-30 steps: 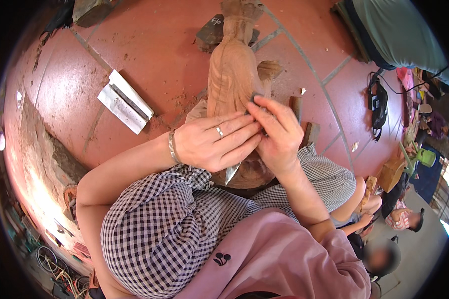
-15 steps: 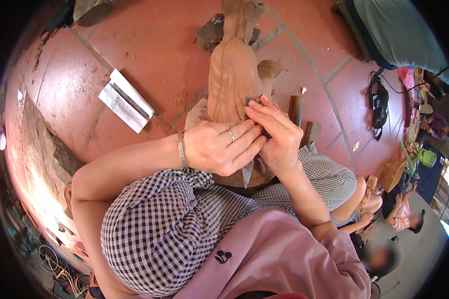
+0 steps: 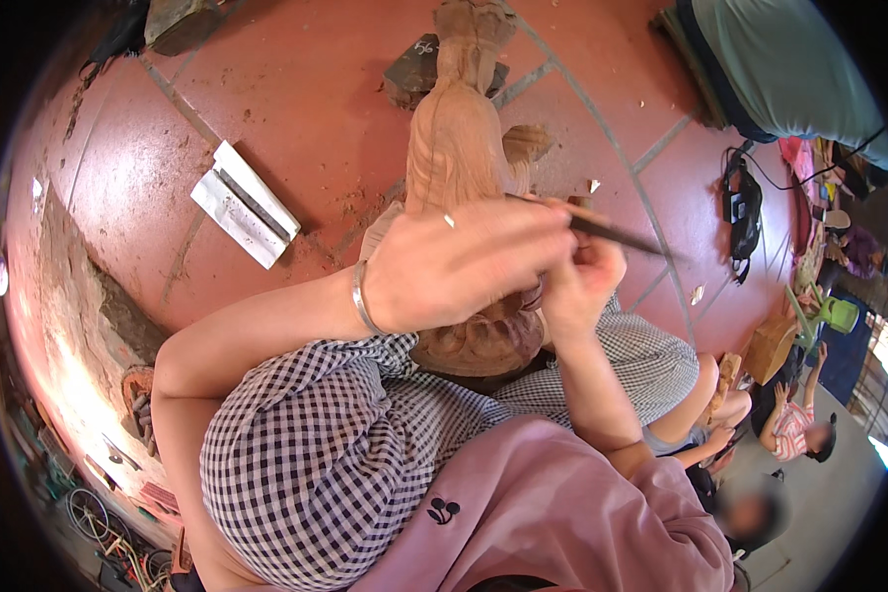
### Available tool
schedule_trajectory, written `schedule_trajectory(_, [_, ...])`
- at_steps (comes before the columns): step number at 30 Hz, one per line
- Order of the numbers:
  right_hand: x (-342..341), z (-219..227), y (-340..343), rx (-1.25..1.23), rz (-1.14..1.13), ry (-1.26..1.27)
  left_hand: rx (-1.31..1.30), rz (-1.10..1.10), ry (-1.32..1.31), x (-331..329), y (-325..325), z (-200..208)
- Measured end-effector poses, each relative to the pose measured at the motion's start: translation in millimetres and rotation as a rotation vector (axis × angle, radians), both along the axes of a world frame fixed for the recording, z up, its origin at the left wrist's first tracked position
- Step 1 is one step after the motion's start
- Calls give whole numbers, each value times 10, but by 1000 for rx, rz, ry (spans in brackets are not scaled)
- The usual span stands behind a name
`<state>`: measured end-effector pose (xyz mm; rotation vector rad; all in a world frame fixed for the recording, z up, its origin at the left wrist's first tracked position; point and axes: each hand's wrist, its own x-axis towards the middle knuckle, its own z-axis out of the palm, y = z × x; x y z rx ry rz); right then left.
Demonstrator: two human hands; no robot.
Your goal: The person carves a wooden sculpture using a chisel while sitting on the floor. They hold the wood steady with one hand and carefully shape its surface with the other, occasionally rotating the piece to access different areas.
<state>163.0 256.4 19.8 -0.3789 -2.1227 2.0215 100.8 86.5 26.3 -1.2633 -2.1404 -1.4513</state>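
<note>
A carved reddish-brown wooden figure lies between my legs, its rounded base toward me. Over its lower part, my left hand reaches across with the fingers stretched toward the right hand; motion smears the fingertips. My right hand is closed, pinching a thin dark-and-brown strip that looks like folded sandpaper. The strip slants out to the right, above the figure. Left fingertips meet the right hand at the strip, and whether they grip it is unclear. A ring and bracelet are on the left arm and hand.
White folded paper with a dark strip lies on the red tile floor at left. A dark block sits by the figure's far end. At right are a black bag, a green stool and other people. Checked cloth covers my legs.
My hands were pressed together on the figure's lower part; now they have lifted off it. The strip, mostly covered before, now sticks out to the right. The figure's base shows more.
</note>
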Motion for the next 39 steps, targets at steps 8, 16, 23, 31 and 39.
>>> schedule_trajectory(8, [-69, 130, -44, -781, -27, -207, 315, -90, -1183, 93, -70, -301])
schedule_trajectory(16, [-83, 150, -77, -791, -41, -264, 313, -66, -1304, 50, -132, -71])
schedule_trajectory(23, [-86, 171, -73, -792, -40, -314, 402, -98, -1344, 66, -188, -94])
schedule_trajectory(31, [-29, 82, -69, -682, 20, -231, 362, -28, -1279, 106, -155, -203])
schedule_trajectory(39, [70, 24, 39, 404, 163, 185, 31, 234, -482, 77, -145, -87])
